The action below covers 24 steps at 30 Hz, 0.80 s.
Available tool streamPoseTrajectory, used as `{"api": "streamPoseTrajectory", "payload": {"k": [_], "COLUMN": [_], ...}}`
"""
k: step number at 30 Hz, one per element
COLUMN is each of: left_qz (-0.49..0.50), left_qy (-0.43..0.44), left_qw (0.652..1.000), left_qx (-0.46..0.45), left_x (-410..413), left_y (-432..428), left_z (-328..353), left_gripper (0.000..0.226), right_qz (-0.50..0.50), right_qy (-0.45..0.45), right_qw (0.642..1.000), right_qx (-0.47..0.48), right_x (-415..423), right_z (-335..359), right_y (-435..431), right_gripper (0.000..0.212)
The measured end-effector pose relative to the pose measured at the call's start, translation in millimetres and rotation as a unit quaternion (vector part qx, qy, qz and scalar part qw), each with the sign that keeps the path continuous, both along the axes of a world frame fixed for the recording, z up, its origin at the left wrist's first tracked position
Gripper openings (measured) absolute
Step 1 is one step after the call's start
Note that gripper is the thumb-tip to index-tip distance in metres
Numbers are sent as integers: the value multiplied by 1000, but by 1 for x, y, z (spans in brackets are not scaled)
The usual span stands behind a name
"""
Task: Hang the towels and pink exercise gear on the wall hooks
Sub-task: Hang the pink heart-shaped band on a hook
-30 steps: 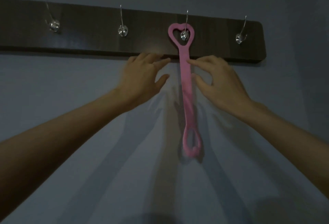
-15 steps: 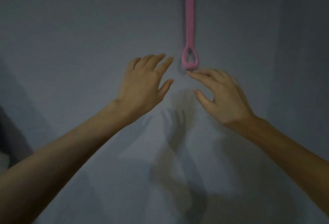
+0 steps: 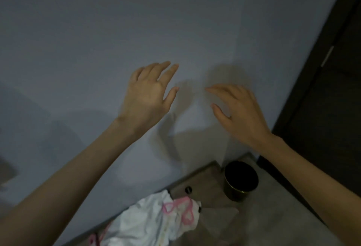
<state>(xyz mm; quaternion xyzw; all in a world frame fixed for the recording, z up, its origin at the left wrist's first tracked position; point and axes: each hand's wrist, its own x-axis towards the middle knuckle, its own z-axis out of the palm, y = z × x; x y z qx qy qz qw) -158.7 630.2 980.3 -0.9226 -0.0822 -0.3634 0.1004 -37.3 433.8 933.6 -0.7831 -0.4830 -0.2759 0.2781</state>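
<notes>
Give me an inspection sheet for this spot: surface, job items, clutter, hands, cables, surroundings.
Surface: grey-brown floor along the base of a plain pale wall.
Job's things: white towels heaped on the floor by the wall; pink exercise bands lying on top of the heap, another pink piece at its left edge.
Clutter: dark round bin standing in the corner; small round dark fitting in the floor.
Hands: left hand and right hand both raised before the wall, fingers spread, empty.
Cables: nothing seen.
Surroundings: dark door at right; hook rail out of view.
</notes>
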Motion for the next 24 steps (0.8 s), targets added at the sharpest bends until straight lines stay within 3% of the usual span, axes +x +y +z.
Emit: {"api": "streamPoseTrajectory", "payload": {"k": [3,8,11,17,24], "left_qz": [-36,-56,-29,11,78], "left_qy": [-16,47,120,167,228], "left_qw": [999,995,986,969,938], "left_qx": [-9,-62,-110,-182,-248], "left_x": [15,45,53,68,56], "left_y": [-27,-86,-109,-156,-152], "left_z": [-37,-100,-123,-181,-246], "left_gripper": [46,47,50,48,48], "right_qz": [-28,-55,-59,-10,39], "right_qy": [40,88,118,162,199], "right_qw": [998,991,985,975,962], "right_qx": [-30,-86,-115,-149,-183], "right_x": [2,12,18,51,67], "right_z": [-34,-85,-108,-159,-226], "right_y": [-38,-105,-127,-166,-151], "right_gripper": [39,39,38,33,34]}}
